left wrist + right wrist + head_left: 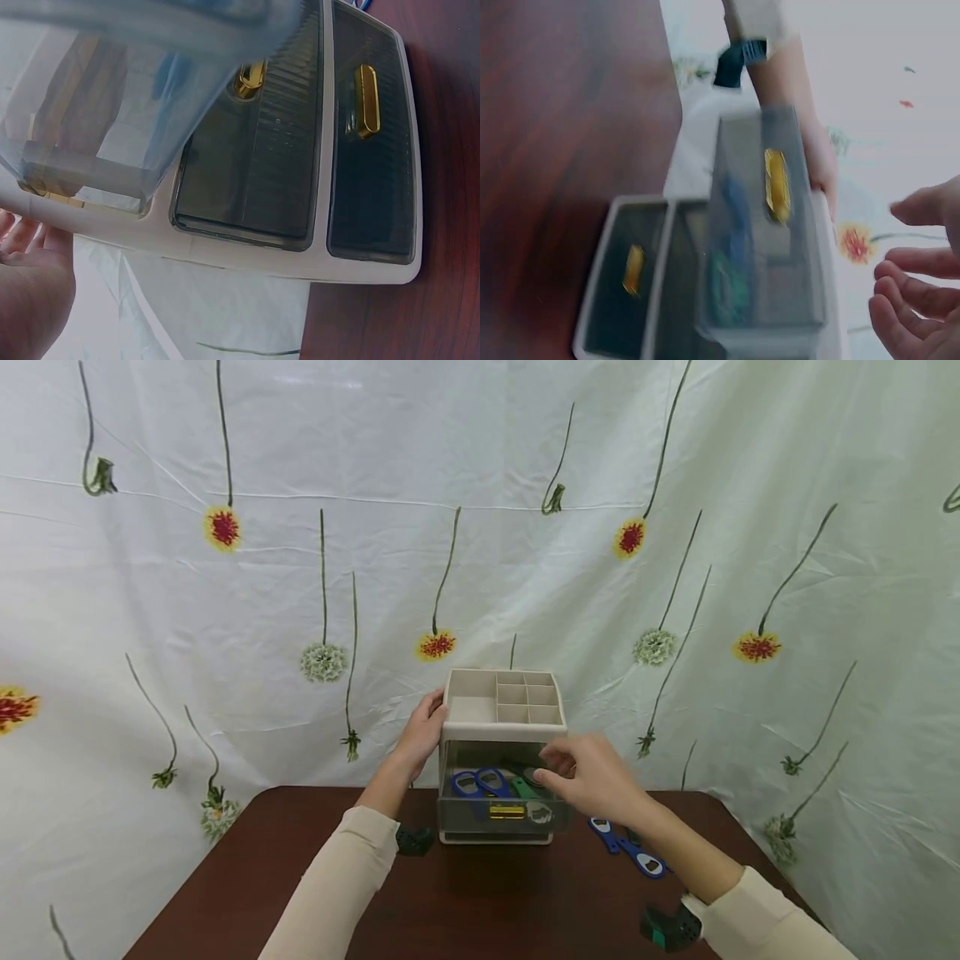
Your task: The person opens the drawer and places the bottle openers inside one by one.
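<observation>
A cream drawer organizer (468, 699) stands on the table with its see-through top drawer (465, 814) pulled out. Inside that drawer lie blue flat tools with oval openings (467, 785), resembling bottle openers, and a green one (522, 788). My left hand (422, 727) rests against the organizer's left side; its fingers reach along the side wall in the left wrist view. Above the drawer's right side hovers my right hand (592, 772), fingers loosely bent, with nothing visible in them. The right wrist view shows that hand (922, 281) apart from the drawer.
More blue tools (647, 862) lie on the dark red table (322, 877), right of the organizer. Two lower drawers (375, 187) with gold handles are closed. A white flowered cloth (390, 460) hangs behind. Black devices (671, 928) sit on the wrists.
</observation>
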`<state>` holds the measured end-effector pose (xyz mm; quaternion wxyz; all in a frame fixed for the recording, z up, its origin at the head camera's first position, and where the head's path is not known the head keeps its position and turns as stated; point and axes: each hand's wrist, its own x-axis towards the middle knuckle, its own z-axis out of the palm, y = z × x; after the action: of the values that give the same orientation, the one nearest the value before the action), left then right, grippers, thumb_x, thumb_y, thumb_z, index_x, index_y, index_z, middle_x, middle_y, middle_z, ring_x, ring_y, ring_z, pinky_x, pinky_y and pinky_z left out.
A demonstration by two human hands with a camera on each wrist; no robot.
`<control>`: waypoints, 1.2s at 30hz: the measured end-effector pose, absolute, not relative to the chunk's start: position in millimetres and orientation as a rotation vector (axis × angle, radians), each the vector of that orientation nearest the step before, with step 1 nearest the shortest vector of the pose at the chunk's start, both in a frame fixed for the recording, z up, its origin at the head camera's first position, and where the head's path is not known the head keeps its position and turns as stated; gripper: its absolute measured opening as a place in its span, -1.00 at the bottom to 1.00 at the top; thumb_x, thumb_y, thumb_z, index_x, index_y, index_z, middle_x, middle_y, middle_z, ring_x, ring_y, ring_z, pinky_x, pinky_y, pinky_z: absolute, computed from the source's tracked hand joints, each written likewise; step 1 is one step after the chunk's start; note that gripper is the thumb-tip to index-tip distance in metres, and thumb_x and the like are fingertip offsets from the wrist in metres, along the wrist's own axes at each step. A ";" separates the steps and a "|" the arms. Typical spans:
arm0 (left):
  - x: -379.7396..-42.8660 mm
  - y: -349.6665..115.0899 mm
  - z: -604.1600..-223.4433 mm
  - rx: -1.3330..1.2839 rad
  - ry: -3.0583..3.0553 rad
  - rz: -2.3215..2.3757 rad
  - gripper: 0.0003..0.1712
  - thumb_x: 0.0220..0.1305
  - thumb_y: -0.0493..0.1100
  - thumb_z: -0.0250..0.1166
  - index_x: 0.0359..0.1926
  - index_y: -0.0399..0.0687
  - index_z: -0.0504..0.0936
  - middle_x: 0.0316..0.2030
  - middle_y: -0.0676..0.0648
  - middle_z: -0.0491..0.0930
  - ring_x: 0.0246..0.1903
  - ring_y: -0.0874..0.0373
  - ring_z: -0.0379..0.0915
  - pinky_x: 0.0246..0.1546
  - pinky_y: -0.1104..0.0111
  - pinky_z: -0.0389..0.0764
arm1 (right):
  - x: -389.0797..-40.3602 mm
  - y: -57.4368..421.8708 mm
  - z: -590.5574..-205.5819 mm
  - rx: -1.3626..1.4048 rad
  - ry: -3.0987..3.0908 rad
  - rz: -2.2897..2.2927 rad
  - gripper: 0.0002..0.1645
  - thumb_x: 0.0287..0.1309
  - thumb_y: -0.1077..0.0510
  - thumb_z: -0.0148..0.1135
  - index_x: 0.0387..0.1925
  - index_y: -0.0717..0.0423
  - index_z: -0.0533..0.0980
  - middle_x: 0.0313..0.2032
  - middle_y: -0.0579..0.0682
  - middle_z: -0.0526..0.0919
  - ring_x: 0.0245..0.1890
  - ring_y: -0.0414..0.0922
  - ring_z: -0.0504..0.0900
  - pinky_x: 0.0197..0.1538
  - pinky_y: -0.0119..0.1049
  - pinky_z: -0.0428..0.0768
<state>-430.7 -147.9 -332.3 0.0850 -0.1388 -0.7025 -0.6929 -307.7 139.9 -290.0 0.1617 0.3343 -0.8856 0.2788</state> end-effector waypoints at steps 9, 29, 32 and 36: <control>-434.4 -145.2 -333.2 -0.407 -2.097 -2.079 -0.41 0.70 -0.19 -0.14 0.61 -0.22 0.05 0.55 -0.26 0.10 0.47 -0.15 0.11 0.40 -0.05 0.25 | -271.3 137.2 -334.6 0.670 -2.553 1.563 -0.69 0.40 0.10 0.34 -0.01 0.26 0.68 -0.31 0.03 0.75 -0.39 -0.07 0.64 -0.33 -0.19 0.65; -430.8 -146.5 -332.2 -0.364 -2.111 -2.061 -0.41 0.69 -0.20 -0.13 0.61 -0.21 0.07 0.55 -0.25 0.11 0.47 -0.14 0.12 0.40 -0.05 0.26 | -267.9 58.0 -387.9 0.057 -1.789 2.816 -0.64 0.52 -0.01 0.20 0.01 0.25 0.52 -0.41 -0.12 0.59 -0.54 -0.32 0.37 -0.36 -0.44 0.41; -430.9 -146.5 -331.1 -0.375 -2.127 -2.033 -0.41 0.68 -0.21 -0.13 0.60 -0.22 0.07 0.54 -0.27 0.12 0.47 -0.16 0.12 0.40 -0.06 0.24 | -271.8 54.0 -388.3 0.059 -1.810 2.743 -0.69 0.51 0.01 0.23 -0.08 0.21 0.58 -0.43 -0.12 0.56 -0.54 -0.30 0.37 -0.37 -0.42 0.42; -430.9 -145.8 -330.5 -0.374 -2.136 -2.024 -0.41 0.69 -0.21 -0.13 0.60 -0.23 0.06 0.54 -0.28 0.11 0.47 -0.17 0.11 0.41 -0.07 0.24 | -274.9 52.0 -385.6 0.078 -1.803 2.701 -0.64 0.49 -0.03 0.25 -0.09 0.23 0.61 -0.46 -0.13 0.54 -0.56 -0.31 0.38 -0.37 -0.43 0.45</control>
<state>-430.9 -145.8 -330.5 0.0877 -0.1258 -0.7173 -0.6797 -274.9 52.0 -385.6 -0.0535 0.0241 -0.5541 0.8304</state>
